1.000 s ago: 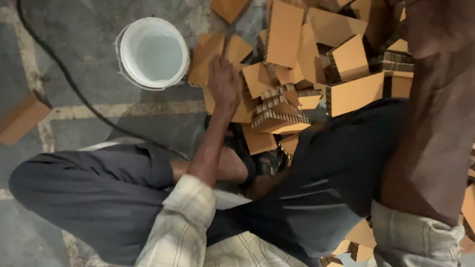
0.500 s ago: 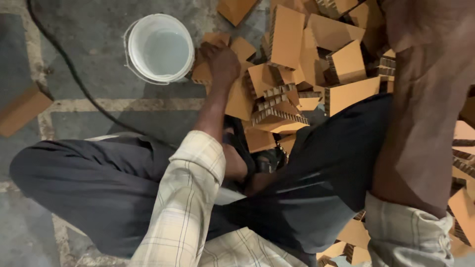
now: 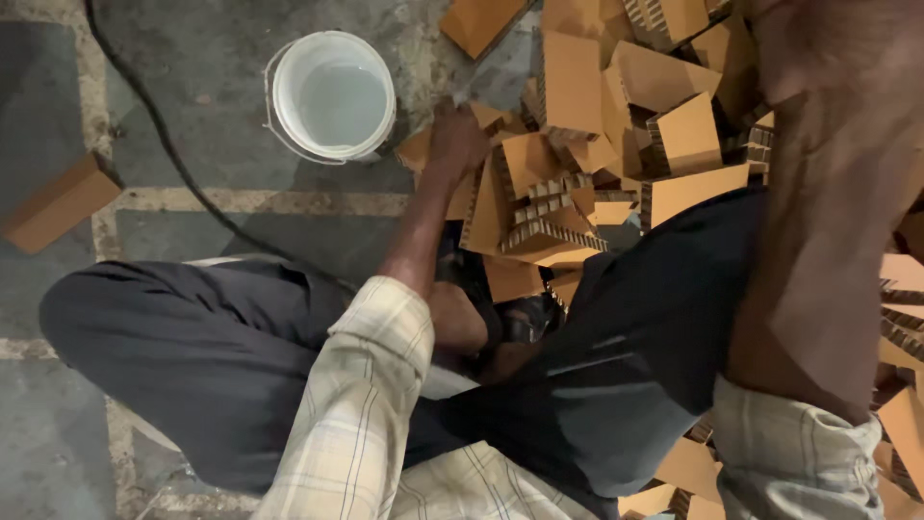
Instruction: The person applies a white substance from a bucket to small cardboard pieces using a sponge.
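I sit cross-legged on the floor. My left hand (image 3: 452, 144) reaches forward and lies, back up, on the near edge of a heap of brown cardboard pieces (image 3: 577, 87) with ribbed honeycomb edges. Its fingers are tucked among the pieces, so its grip is hidden. A white bucket (image 3: 332, 96) stands just left of that hand. My right forearm (image 3: 828, 221) rises along the right side, and its hand is cut off by the top edge.
A black cable (image 3: 164, 144) snakes over the grey concrete floor at the left. One lone cardboard block (image 3: 60, 202) lies at the far left. More cardboard pieces (image 3: 895, 424) lie at the lower right beside my knee.
My left hand has slid a little closer to the bucket along the edge of the pile. The view has shifted slightly; my right arm stays raised.
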